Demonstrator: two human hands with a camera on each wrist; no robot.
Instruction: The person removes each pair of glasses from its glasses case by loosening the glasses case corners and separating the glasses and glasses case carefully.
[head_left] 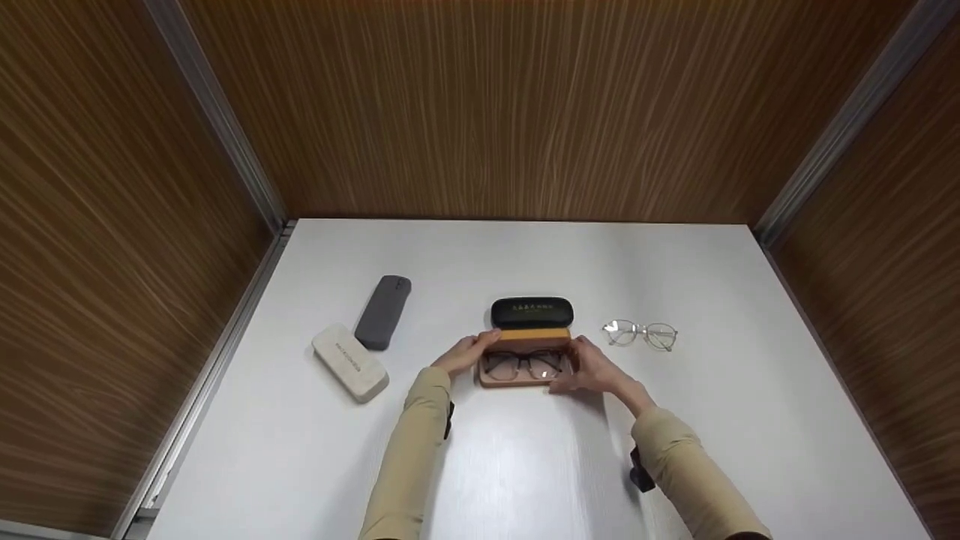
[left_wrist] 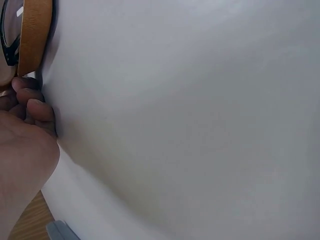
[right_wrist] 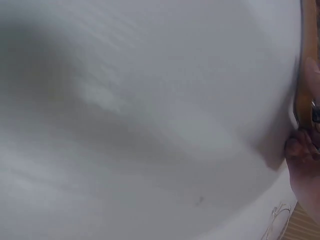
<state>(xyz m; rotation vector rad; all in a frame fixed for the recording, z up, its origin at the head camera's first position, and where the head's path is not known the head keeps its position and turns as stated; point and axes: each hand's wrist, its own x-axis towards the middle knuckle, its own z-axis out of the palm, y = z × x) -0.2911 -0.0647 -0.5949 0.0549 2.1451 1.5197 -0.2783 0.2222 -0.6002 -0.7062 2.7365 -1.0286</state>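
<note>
My beige sleeves (head_left: 405, 472) come in over the bare near part of the white table (head_left: 525, 465), with a black object (head_left: 641, 474) showing at the right cuff. Ahead of them my left hand (head_left: 465, 355) grips the left end of a tan eyeglass case (head_left: 514, 383), its thumb up at the lid and its fingers bent against the case's end. My right hand (head_left: 595, 367) holds the other end, thumb low by the front corner and fingers up beside the lid. The case lies between my hands near the middle of the table, its orange-edged lid raised, and a pair of dark-framed eyeglasses (head_left: 524, 358) rests inside. Well off to the left, a cream hard case (head_left: 350, 364) with dark lettering lies aslant; just beyond it is a grey case (head_left: 383, 313), so close that I cannot tell whether they touch. To the right, apart from my hand, lie thin wire-framed eyeglasses (head_left: 640, 329). Directly behind the raised lid, a black case (head_left: 532, 313) with gold lettering takes up the space there; I cannot tell whether the lid meets it. Farther back, past bare tabletop, a brown wood-grain panel (head_left: 517, 112) closes off the far edge, with similar panels at either side.
</note>
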